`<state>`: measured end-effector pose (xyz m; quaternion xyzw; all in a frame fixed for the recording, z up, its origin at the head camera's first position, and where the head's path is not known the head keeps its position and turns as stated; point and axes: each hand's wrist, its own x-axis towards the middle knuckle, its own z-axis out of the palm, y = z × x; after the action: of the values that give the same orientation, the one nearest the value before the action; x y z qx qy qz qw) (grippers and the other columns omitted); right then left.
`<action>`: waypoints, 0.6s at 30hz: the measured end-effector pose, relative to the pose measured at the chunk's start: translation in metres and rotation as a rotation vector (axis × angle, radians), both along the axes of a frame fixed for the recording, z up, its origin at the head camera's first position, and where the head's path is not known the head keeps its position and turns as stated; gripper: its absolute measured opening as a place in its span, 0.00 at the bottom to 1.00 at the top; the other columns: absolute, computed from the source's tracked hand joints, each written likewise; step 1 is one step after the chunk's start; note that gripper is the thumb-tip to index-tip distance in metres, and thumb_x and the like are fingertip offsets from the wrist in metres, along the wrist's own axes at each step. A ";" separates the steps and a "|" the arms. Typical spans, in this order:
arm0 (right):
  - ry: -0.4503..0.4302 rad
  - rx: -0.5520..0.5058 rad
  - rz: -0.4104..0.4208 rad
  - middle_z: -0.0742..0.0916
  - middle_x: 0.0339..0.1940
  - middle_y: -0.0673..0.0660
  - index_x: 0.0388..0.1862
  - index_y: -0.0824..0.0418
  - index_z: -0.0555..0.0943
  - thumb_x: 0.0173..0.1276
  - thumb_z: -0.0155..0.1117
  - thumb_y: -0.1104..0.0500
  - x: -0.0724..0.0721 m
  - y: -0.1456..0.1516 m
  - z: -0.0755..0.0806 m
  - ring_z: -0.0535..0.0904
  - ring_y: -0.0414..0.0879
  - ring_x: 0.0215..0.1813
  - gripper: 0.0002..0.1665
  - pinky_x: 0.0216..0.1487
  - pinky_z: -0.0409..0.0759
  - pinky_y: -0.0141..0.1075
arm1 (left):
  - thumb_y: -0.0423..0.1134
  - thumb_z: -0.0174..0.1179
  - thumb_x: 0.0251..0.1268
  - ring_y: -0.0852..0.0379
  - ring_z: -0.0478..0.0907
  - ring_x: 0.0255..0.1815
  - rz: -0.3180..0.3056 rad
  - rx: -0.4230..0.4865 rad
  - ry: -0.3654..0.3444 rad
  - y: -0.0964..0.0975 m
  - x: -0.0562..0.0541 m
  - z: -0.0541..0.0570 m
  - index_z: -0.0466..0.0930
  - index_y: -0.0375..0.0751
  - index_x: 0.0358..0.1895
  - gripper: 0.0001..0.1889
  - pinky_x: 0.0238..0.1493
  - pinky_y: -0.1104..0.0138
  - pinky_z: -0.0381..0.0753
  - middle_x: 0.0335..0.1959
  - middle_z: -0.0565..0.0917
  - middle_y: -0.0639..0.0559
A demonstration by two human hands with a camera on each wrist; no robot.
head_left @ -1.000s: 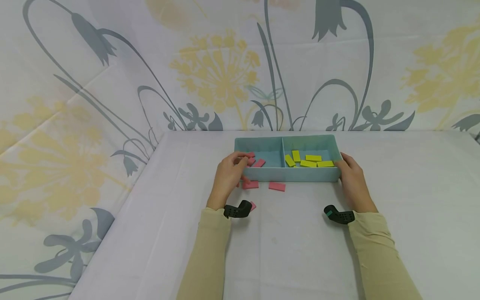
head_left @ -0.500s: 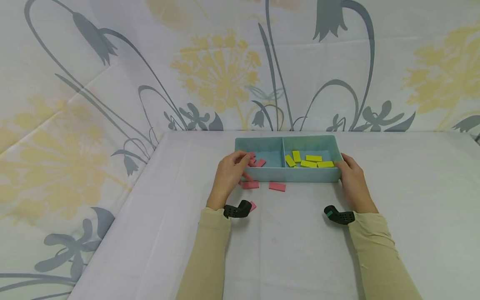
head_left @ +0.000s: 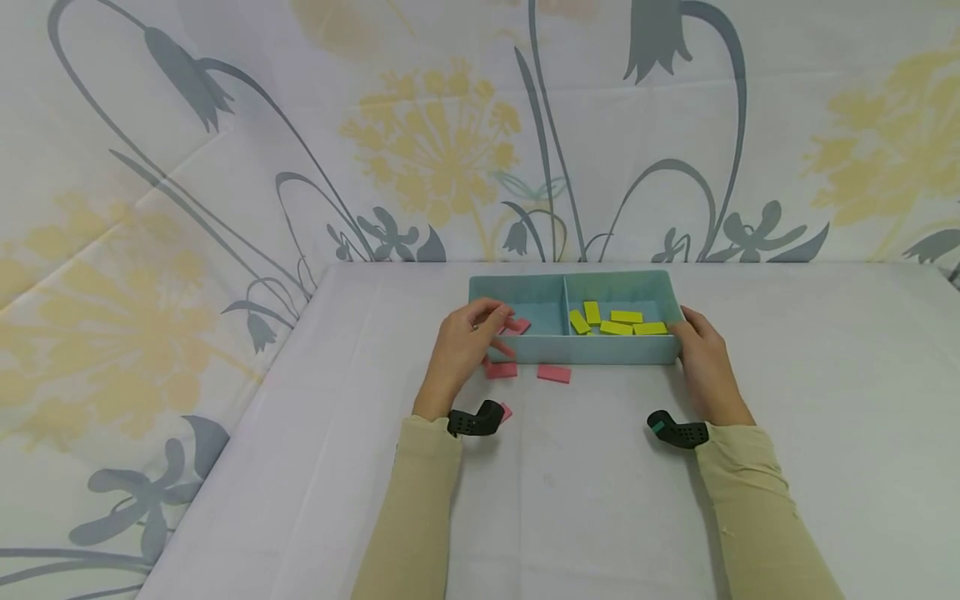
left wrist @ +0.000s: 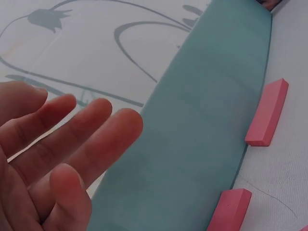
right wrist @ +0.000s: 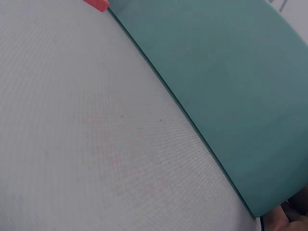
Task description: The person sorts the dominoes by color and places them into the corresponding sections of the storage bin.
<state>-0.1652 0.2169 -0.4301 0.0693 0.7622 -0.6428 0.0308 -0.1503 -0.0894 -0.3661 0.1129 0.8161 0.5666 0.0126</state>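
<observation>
A pale teal two-compartment box (head_left: 585, 350) stands on the white-covered table. My left hand (head_left: 459, 350) is over the box's front left corner, and in the left wrist view its fingers (left wrist: 113, 139) are loosely bent with nothing seen between them. Several pink blocks (head_left: 517, 327) lie in the left compartment, partly behind that hand. Several yellow blocks (head_left: 617, 328) lie in the right one. My right hand (head_left: 708, 362) grips the box's right end; the right wrist view shows only a bit of its fingers (right wrist: 276, 220) at the corner.
In front of the box lie loose pink blocks, one (head_left: 553, 374) near its middle, another (head_left: 502, 370) by the left hand, and one partly hidden behind the black left wrist camera (head_left: 476, 418). A flower-patterned cloth (head_left: 442, 142) hangs behind the table.
My left hand's fingers have shifted slightly right over the left compartment, hiding more of the pink blocks there. The right hand and the box have stayed in place.
</observation>
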 end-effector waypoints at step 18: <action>0.003 -0.010 -0.008 0.53 0.71 0.55 0.71 0.58 0.46 0.70 0.35 0.46 0.001 -0.001 0.001 0.47 0.47 0.70 0.35 0.66 0.49 0.45 | 0.49 0.49 0.65 0.53 0.79 0.29 -0.213 -0.179 -0.102 0.007 -0.009 -0.015 0.80 0.43 0.44 0.16 0.34 0.62 0.77 0.31 0.82 0.51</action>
<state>-0.1646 0.2155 -0.4296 0.0710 0.7588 -0.6469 0.0274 -0.1591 -0.0827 -0.3813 0.1685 0.8451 0.4919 0.1240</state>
